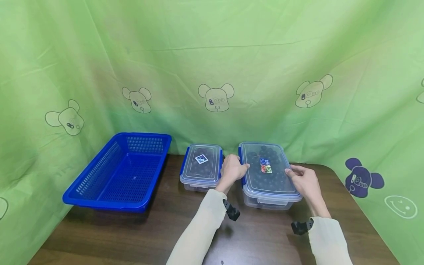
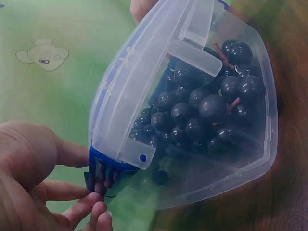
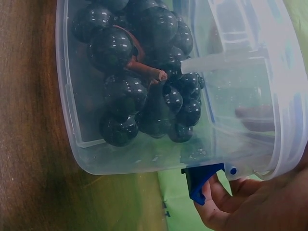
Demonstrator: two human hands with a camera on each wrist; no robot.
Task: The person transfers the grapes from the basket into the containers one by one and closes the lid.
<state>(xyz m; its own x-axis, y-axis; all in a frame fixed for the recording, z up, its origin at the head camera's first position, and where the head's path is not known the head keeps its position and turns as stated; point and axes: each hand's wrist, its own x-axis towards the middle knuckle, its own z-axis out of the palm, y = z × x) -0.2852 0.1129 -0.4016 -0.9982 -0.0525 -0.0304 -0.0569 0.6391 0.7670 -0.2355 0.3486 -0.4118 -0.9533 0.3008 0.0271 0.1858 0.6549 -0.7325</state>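
Note:
A large clear food container (image 1: 276,186) with a see-through lid stands on the table between both hands, a colourful label on its lid. Dark grapes (image 2: 197,110) on brown stems lie inside it. My left hand (image 1: 233,169) grips its left side, thumb at the lid edge and fingers around the blue side latch (image 2: 113,161). On the opposite side, my right hand (image 1: 306,182) has its thumb on the lid edge. Its fingers curl at the right blue latch (image 3: 204,180), which sticks outward from the wall.
Left of the large container stands a smaller lidded container (image 1: 201,171) with dark contents and a diamond label. Farther left is a blue plastic basket (image 1: 154,187). A green printed curtain (image 1: 185,73) hangs behind the wooden table (image 1: 149,239).

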